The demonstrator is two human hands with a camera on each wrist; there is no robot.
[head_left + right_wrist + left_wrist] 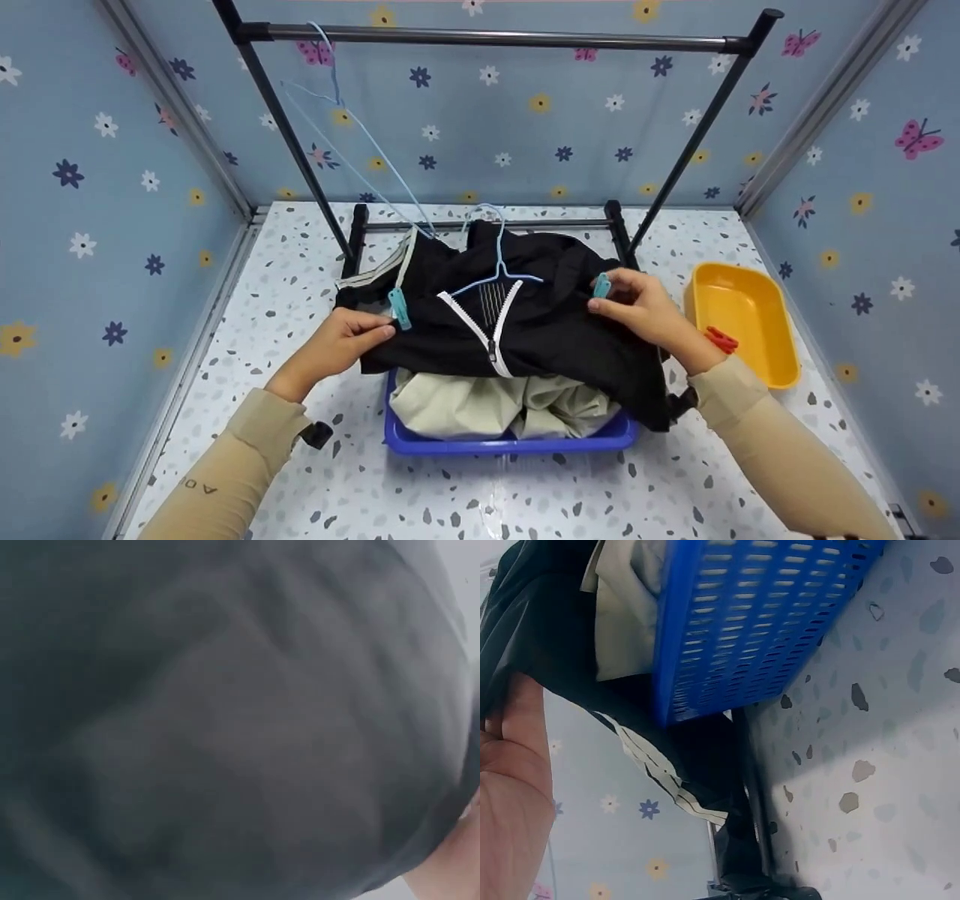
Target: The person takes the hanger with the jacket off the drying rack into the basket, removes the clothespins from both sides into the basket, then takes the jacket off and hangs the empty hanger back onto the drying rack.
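Pinching a black jacket (559, 337) beside teal clips (400, 309), left hand (335, 349) and right hand (649, 311) hold it over a blue basket (510, 448), whose far side it hides; the right-wrist view is blurred. It runs longest side to side, zip (493, 351) pointing toward the basket's near rim.

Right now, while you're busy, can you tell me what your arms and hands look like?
My left sleeve and right sleeve are long and tan, with wide cuffs. The left one has small dark marks, like letters. A little black piece sticks out by each cuff. My left hand and right hand wear no gloves.
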